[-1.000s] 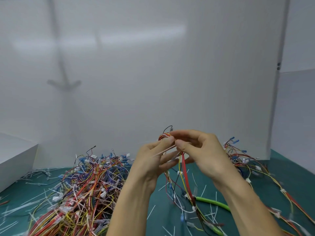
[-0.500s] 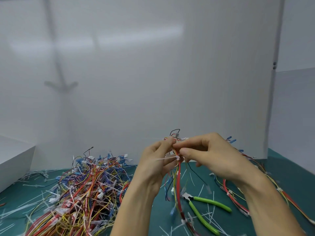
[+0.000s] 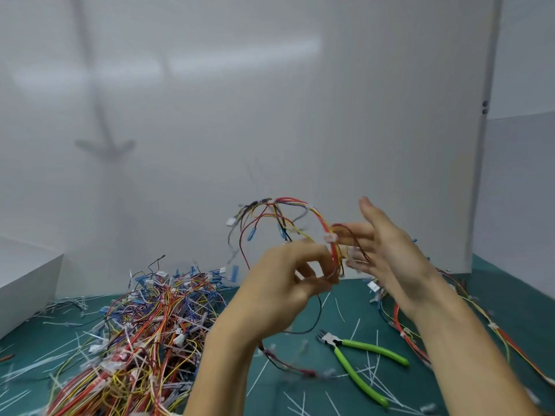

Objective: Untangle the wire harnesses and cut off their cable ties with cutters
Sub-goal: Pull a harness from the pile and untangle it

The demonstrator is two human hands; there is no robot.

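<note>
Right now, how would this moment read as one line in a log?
stage: untangling | left hand: pinching multicoloured wire harness | right hand: open, against harness | green-handled cutters: idle on mat

Workshop bench: cutting mat [image 3: 300,394], wire pile [image 3: 144,334], cutters [image 3: 357,358]

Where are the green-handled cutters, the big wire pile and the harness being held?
cutters [image 3: 359,344]: head view, upper green handle.
wire pile [image 3: 144,334]: head view, middle of the tangle.
held harness [image 3: 318,217]: head view, red-yellow arc above the hands.

Wire pile [image 3: 144,334] left on mat [image 3: 300,394]; cutters [image 3: 357,360] right of it, harness [image 3: 288,226] above.
</note>
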